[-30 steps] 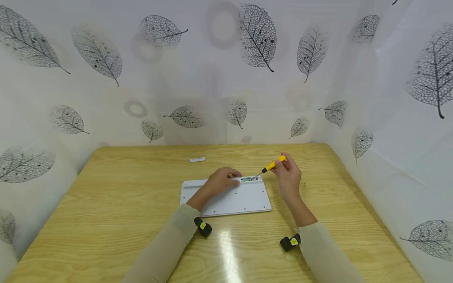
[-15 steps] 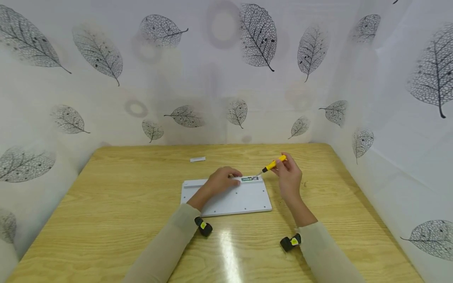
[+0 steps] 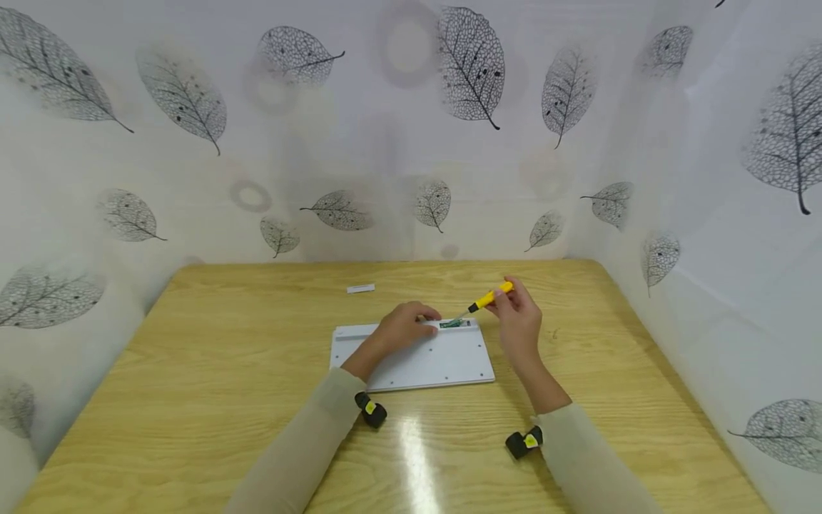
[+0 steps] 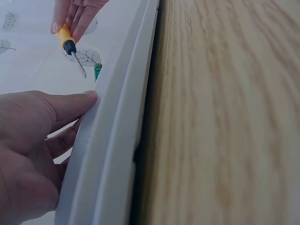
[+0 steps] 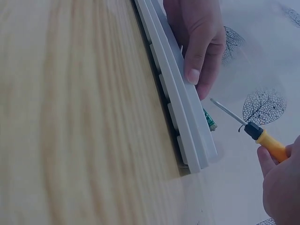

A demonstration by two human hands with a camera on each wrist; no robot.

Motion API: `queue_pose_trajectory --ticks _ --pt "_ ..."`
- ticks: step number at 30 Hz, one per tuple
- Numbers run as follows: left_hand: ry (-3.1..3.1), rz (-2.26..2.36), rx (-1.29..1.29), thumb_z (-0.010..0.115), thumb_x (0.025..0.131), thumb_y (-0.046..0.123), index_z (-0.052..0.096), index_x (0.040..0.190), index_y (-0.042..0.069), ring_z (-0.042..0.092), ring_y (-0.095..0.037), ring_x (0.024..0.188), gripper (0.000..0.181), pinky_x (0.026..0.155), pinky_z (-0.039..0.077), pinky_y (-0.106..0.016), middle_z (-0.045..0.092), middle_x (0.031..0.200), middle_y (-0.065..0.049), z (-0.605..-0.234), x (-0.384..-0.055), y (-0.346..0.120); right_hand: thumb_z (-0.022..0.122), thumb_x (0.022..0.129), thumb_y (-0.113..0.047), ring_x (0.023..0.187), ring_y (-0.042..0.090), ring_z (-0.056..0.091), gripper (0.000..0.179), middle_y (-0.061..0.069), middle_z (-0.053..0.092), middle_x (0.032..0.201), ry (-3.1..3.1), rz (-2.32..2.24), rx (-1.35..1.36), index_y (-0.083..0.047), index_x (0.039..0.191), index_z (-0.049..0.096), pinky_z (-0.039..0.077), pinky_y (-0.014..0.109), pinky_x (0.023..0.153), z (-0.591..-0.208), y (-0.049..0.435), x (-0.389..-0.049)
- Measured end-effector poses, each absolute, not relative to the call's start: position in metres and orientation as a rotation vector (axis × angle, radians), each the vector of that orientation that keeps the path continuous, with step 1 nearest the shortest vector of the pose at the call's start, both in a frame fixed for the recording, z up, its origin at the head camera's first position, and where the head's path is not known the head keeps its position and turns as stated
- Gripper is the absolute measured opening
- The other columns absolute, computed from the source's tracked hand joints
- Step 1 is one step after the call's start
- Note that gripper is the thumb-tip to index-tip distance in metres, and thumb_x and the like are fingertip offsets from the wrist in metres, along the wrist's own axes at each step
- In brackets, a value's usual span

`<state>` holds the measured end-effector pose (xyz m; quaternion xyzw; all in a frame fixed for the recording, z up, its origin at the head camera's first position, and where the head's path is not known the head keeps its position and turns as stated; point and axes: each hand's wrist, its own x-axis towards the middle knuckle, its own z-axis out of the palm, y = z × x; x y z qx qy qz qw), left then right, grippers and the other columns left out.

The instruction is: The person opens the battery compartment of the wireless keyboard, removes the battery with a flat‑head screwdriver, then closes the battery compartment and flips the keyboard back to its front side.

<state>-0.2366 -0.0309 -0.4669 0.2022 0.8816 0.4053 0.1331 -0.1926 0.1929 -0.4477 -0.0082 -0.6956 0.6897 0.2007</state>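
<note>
A white keyboard lies face down on the table, keys underneath. My left hand grips its raised far edge, thumb on the near side and fingers behind. At the right end of that edge is an uncovered battery slot. A green battery sits there with one end tipped up out of the slot, seen in the right wrist view. My right hand holds a screwdriver by its yellow handle. Its metal tip points down at the battery, just above the slot in the left wrist view.
A small white strip, like a battery cover, lies on the wooden table behind the keyboard. Leaf-patterned white sheets hang at the back and sides. A black wrist camera is strapped to each sleeve.
The screwdriver and right hand have shifted slightly left, and its tip has moved from the slot's right end toward the battery. The battery's end now tips up. The left hand stays in place.
</note>
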Motion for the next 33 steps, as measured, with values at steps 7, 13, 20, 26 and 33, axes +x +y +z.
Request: queue_pose_trajectory --ticks 7,13,20,26,33 --pt "2.560 1.175 0.598 0.069 0.096 0.023 0.072 0.124 0.018 0.061 -0.022 0.116 0.028 0.101 0.048 -0.044 0.069 0.122 -0.001 -0.467 -0.236 -0.032 0.059 0.102 -0.013 0.092 0.012 0.069 0.040 0.023 0.060 0.111 -1.936 1.898 -0.031 -0.001 0.139 0.053 0.057 0.026 0.084 -0.455 0.197 -0.198" --pt "2.566 1.168 0.612 0.069 0.096 0.024 0.072 0.124 0.019 0.061 -0.022 0.115 0.028 0.099 0.049 -0.044 0.069 0.122 0.000 -0.468 -0.237 -0.033 0.061 0.101 -0.016 0.095 0.015 0.068 0.039 0.022 0.060 0.112 -1.938 1.897 0.008 0.000 0.136 0.051 0.057 0.026 0.086 -0.451 0.200 -0.199" --pt "2.564 1.157 0.610 0.069 0.097 0.025 0.072 0.124 0.020 0.061 -0.021 0.116 0.028 0.100 0.049 -0.043 0.068 0.123 0.001 -0.470 -0.238 -0.030 0.067 0.098 -0.020 0.089 0.011 0.068 0.037 0.009 0.066 0.107 -1.989 1.809 -0.028 -0.001 0.126 0.053 0.057 0.020 0.083 -0.439 0.211 -0.195" --pt "2.562 1.145 0.602 0.069 0.097 0.026 0.071 0.125 0.021 0.060 -0.021 0.118 0.029 0.101 0.048 -0.043 0.068 0.124 0.002 -0.470 -0.238 -0.028 0.068 0.096 -0.011 0.087 0.013 0.071 0.034 0.017 0.063 0.113 -1.934 1.881 -0.017 0.002 0.121 0.049 0.058 0.025 0.083 -0.431 0.220 -0.188" --pt "2.575 1.138 0.619 0.068 0.097 0.024 0.071 0.125 0.018 0.061 -0.022 0.118 0.029 0.102 0.048 -0.045 0.068 0.125 -0.001 -0.466 -0.235 -0.031 0.068 0.096 -0.011 0.104 0.015 0.072 0.037 0.018 0.061 0.124 -2.023 1.839 -0.136 0.004 0.121 0.045 0.056 0.023 0.088 -0.432 0.233 -0.177"
